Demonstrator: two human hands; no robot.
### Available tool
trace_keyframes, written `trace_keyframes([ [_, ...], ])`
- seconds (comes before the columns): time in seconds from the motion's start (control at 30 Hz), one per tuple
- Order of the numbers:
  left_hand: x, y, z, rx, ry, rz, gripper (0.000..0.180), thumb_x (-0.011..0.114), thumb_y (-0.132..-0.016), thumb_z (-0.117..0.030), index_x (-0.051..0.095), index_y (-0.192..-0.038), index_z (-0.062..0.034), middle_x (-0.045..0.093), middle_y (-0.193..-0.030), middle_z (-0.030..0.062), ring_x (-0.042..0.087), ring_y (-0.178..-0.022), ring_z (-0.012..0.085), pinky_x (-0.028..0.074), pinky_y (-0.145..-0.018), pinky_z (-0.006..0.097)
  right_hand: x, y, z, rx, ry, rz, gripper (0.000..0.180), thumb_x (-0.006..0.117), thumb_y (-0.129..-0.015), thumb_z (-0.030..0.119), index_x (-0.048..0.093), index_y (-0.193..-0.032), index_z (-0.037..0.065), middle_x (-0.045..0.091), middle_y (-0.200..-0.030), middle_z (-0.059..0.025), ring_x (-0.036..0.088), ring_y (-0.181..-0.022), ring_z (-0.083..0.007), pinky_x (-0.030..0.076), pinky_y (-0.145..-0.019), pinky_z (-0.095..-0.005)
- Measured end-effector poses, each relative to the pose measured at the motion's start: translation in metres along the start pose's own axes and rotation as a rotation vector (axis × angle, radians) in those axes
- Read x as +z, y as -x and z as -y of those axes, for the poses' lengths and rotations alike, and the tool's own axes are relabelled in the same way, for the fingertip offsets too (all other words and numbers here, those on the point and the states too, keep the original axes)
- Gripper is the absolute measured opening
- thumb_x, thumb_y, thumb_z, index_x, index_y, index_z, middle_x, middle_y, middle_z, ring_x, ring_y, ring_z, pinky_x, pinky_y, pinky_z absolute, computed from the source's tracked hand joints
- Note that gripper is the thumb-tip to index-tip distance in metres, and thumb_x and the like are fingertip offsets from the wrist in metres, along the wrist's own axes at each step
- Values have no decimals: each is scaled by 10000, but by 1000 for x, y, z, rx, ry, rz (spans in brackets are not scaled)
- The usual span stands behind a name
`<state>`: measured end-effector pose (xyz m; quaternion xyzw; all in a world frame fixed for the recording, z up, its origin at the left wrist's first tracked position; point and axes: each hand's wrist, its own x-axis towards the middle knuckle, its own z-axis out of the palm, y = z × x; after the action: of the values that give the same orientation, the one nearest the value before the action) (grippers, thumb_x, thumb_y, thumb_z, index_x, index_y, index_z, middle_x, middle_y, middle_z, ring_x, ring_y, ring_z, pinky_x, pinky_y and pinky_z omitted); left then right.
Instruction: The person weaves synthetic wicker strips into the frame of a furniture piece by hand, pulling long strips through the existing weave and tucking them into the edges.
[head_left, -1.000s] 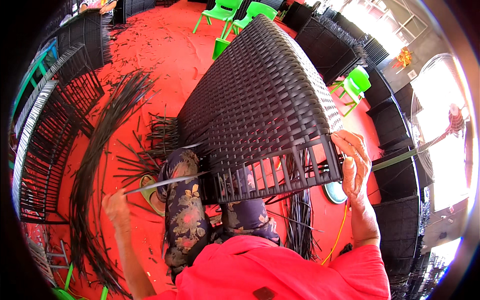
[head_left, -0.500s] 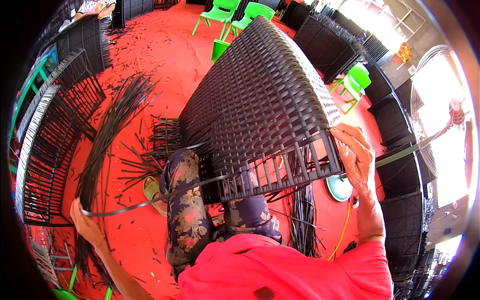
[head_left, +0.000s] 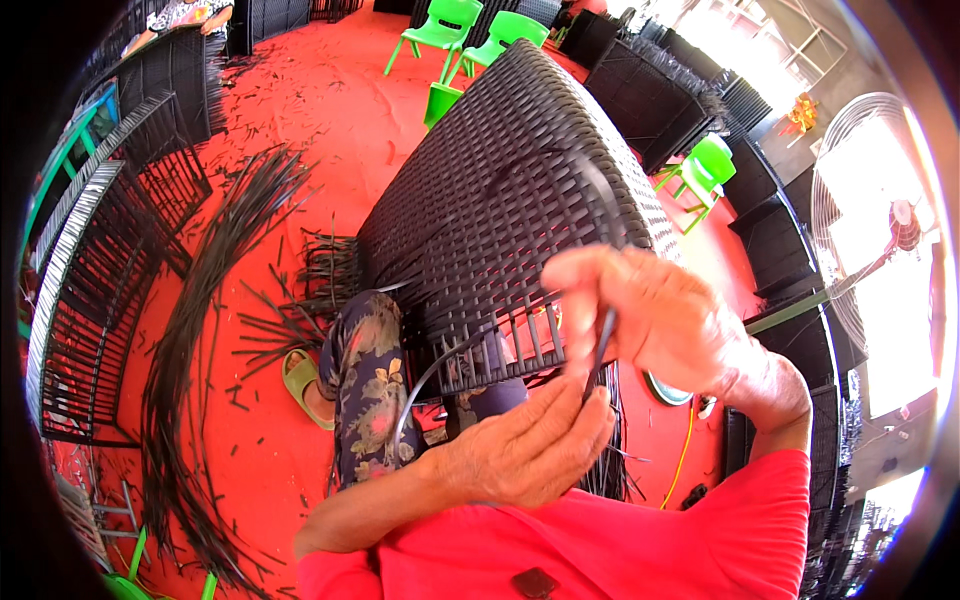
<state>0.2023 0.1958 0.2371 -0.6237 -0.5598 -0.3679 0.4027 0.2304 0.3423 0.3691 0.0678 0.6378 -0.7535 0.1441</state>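
Left hand: your left hand [head_left: 530, 450] sits near the lower middle, palm turned up and fingers loosely curled; its fingertips touch the lower end of the black wicker strand [head_left: 603, 345], though you cannot tell whether they truly pinch it.
Right hand: your right hand [head_left: 650, 315] is just above the left one, closed in a fist round the upper part of the same strand, which comes out below the fingers.
Strand: it runs nearly upright between your two hands, in front of the near edge of the frame.
Woven frame: the large black wicker furniture frame [head_left: 500, 190] leans from your lap toward the far side; its top is woven tight, while its near edge shows open bars [head_left: 500, 350] not yet covered.
Leg: your knee in flowered trousers [head_left: 365, 385] is just left of the frame's near edge, with a green sandal [head_left: 300, 380] beside it.
Floor: a long bundle of black strands [head_left: 190, 340] lies at left on the red floor [head_left: 290, 110] among short offcuts.
Far side: green plastic chairs [head_left: 455, 20] stand beyond the frame.
Left rim: bare metal frames [head_left: 90, 260] stand stacked.
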Motion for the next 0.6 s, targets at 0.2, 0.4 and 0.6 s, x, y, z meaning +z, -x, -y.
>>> trace_keyframes([
  [0.2,21,10,-9,-60,152,31,254,537,-776,-87,609,-965,66,554,-1073,169,581,-1004,301,482,-890,391,-20,-27,34,-326,-140,-165,410,419,-958,234,371,-1282,-12,514,-878,4,470,-712,-74,451,-590,-222],
  [0.4,43,26,-24,-54,262,60,314,555,-781,-124,583,-1025,72,534,-1095,170,534,-1064,295,436,-944,382,-66,-42,102,-467,-157,-38,399,410,-952,121,301,-1305,-33,426,-861,-5,361,-638,-66,356,-488,-174],
  [0.6,44,25,-24,47,295,20,323,496,-832,-190,568,-1122,-69,545,-1122,90,549,-1009,249,456,-858,335,-69,-42,132,-384,267,-90,341,401,-952,154,398,-1248,-15,395,-740,45,305,-525,-31,275,-415,-163],
])
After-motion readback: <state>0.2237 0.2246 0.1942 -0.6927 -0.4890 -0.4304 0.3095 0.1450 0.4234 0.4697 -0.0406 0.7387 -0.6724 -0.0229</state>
